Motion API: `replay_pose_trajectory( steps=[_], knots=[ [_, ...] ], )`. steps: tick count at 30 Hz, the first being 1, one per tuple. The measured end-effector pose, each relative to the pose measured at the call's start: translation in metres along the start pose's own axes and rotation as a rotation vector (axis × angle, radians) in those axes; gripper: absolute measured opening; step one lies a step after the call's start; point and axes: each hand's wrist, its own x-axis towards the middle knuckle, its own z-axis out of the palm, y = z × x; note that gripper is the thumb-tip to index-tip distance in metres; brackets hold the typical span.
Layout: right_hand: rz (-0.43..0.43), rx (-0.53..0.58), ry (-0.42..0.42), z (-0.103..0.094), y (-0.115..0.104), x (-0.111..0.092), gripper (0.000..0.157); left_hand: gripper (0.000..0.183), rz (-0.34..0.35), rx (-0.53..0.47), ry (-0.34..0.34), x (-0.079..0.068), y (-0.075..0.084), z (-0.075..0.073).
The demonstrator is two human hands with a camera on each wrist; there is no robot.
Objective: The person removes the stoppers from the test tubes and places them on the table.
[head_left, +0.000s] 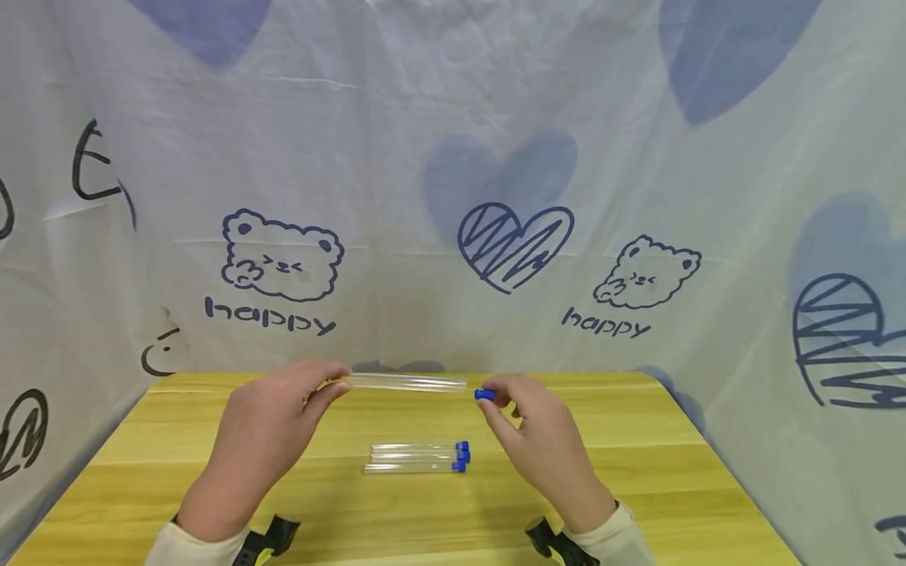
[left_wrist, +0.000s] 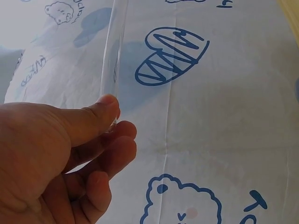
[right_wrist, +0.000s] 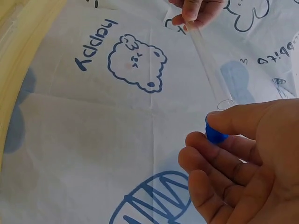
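Observation:
My left hand pinches the closed end of a clear test tube and holds it level above the wooden table. The tube's open mouth points right. My right hand pinches a small blue cap just off that mouth, a short gap apart. In the left wrist view the tube runs up from my thumb. The right wrist view shows the open tube mouth right above the blue cap. Three capped tubes lie side by side on the table below my hands.
A white cloth printed with bears, hearts and the word happy hangs behind and on both sides of the table. The table's left edge and right edge meet the cloth.

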Motion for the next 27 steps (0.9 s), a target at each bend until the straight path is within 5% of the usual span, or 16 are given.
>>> replay_pose_trajectory(
  steps=[6,15,27],
  knots=[
    [0.004,-0.015,-0.034,-0.0021,0.0014,-0.0003,0.018,0.015,-0.023,-0.001,-0.055,0.0017,0.0035,-0.0003],
    [0.054,-0.01,-0.09,-0.0037,0.0022,0.0,0.015,0.012,-0.092,0.013,-0.284,0.0028,0.0066,0.0026],
    [0.083,-0.003,-0.145,-0.0042,0.0013,-0.0013,0.01,0.01,-0.117,0.002,-0.468,-0.0003,0.0035,0.0088]
  ],
)
